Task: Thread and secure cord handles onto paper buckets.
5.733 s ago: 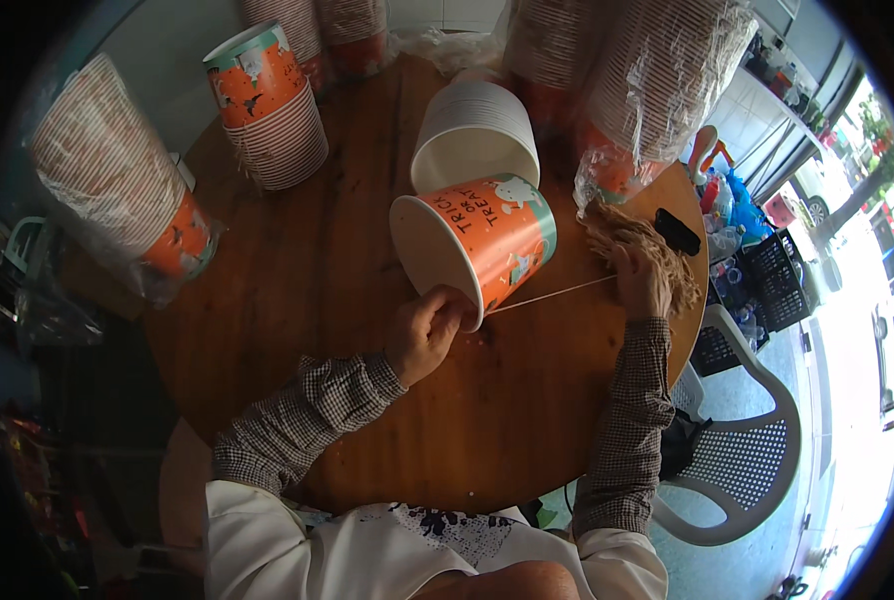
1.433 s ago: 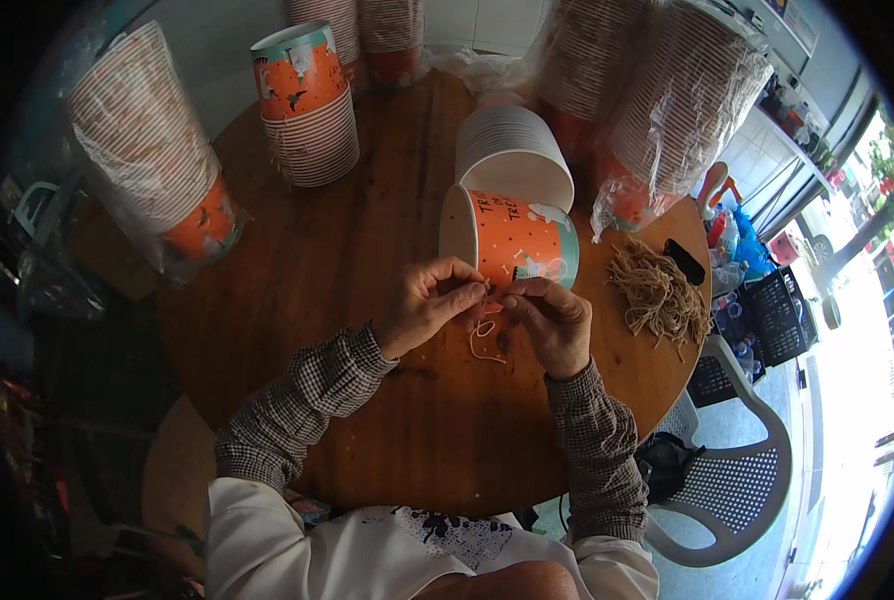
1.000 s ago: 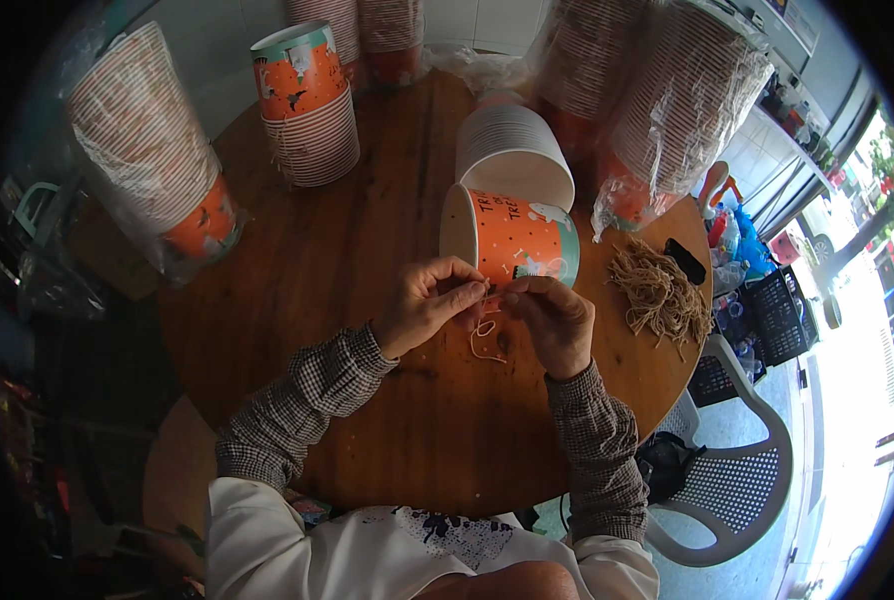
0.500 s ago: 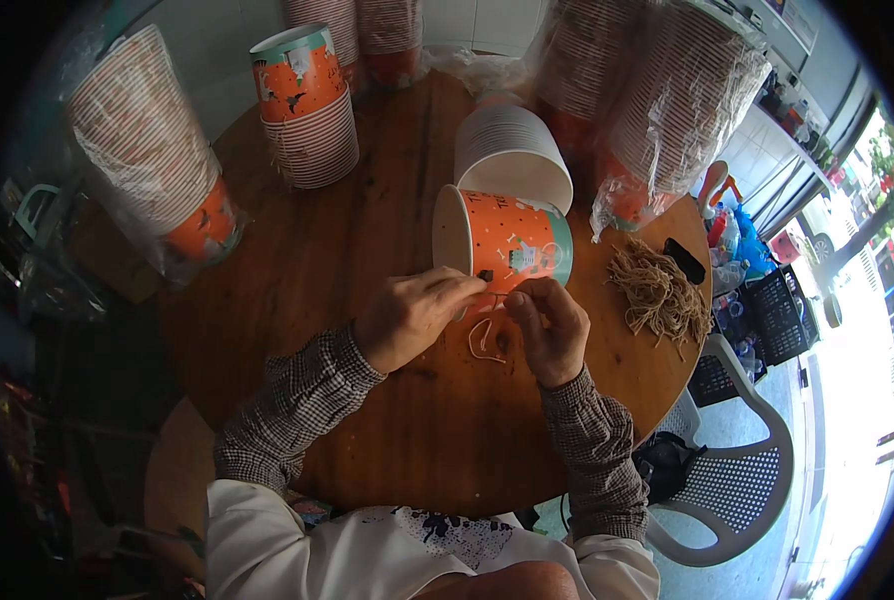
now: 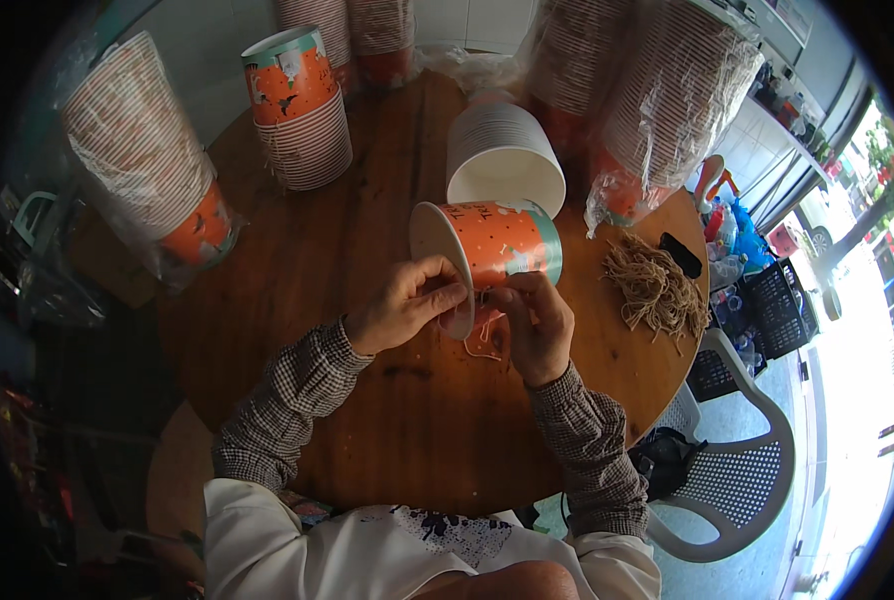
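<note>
An orange printed paper bucket point(image 5: 492, 240) with a teal band lies on its side on the table, its wide mouth toward the left. My left hand point(image 5: 407, 305) is closed on the rim, with thumb and fingers at its near edge. Beside the wall of the bucket, my right hand point(image 5: 537, 325) pinches a thin string; its fingertips partly hide the grip. A loose end of the string point(image 5: 484, 352) dangles below the bucket between my hands. Just behind lies a white stack of nested paper buckets point(image 5: 502, 150), open end toward me.
A bundle of tan strings point(image 5: 647, 285) lies at the right of the round wooden table point(image 5: 387, 440), beside a dark flat object point(image 5: 680, 256). Tall plastic-wrapped bucket stacks point(image 5: 142, 140) stand left and at the back. Another stack point(image 5: 302, 130) stands unwrapped. A plastic chair point(image 5: 737, 480) is at right.
My left hand has moved from the string to the bucket's rim. The bucket has turned and shifted slightly left, its mouth facing me more. My right hand stays near the string.
</note>
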A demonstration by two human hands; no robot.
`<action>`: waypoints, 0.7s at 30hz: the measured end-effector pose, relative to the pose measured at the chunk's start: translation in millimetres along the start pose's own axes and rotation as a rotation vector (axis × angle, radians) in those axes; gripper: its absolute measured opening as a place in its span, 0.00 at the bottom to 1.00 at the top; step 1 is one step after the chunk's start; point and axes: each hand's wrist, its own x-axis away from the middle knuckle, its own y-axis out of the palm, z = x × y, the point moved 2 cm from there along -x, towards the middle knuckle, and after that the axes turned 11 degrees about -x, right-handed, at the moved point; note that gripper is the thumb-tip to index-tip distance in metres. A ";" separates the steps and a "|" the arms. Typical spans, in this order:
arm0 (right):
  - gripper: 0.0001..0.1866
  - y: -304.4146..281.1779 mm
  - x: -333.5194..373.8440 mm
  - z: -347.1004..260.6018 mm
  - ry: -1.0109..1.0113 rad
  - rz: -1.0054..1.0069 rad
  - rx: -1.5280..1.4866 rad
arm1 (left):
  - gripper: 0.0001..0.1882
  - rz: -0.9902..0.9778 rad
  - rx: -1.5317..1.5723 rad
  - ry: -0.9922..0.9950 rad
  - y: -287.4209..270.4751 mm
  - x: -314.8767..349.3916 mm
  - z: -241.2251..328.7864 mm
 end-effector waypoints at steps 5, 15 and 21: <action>0.04 -2.6 0.0 -3.6 -0.075 0.056 -0.016 | 0.10 -0.010 0.157 0.027 6.7 1.5 6.9; 0.05 -17.1 -6.9 -18.4 -0.168 0.184 0.088 | 0.08 0.013 0.056 -0.028 11.6 4.7 9.6; 0.08 -9.2 -8.4 -31.6 -0.307 0.026 0.267 | 0.07 0.161 0.249 0.034 20.9 6.5 12.7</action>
